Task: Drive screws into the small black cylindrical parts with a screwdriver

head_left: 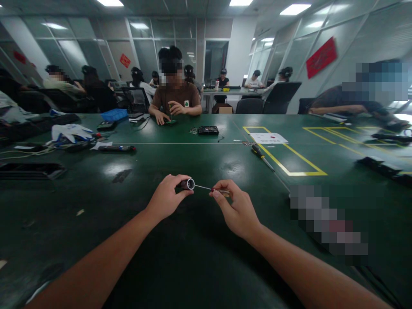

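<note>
Well in from the far edge of the table (pixel 180 159), the left hand (pixel 166 196) is pinching a tube (pixel 188 184), the right hand (pixel 234 207) gripping a screwdriver (pixel 212 189); a skewed angle could be making it slip.

Screwdriver handle (pixel 224 192) partly hidden (by fingers (pixel 221 183)).

I catch ceiling lights (pixel 240 2) glaring off the tabletop (pixel 231 166) beyond the right hand (pixel 236 208), shadow beneath it, blur well rightward.
</note>
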A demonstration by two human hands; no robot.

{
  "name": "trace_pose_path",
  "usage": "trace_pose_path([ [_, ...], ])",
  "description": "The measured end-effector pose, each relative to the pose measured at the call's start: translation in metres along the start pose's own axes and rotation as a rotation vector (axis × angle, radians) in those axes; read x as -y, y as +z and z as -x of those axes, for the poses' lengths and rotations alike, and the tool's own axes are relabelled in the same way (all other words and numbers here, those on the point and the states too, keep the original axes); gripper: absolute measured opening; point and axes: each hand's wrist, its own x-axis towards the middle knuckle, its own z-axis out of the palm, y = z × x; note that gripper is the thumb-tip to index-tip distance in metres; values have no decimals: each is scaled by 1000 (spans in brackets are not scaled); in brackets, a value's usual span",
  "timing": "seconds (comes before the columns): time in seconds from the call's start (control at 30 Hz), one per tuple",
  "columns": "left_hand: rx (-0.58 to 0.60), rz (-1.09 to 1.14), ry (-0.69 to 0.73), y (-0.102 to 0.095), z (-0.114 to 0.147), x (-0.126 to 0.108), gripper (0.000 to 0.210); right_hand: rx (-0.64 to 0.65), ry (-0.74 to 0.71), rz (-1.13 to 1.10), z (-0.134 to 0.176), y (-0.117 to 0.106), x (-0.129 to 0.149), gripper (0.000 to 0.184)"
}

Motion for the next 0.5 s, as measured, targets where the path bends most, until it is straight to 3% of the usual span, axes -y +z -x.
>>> trace_pose_path([
  [0.5,13,-4,-12,0,0,-1,31,9,-3,20,-1,0,3,5],
])
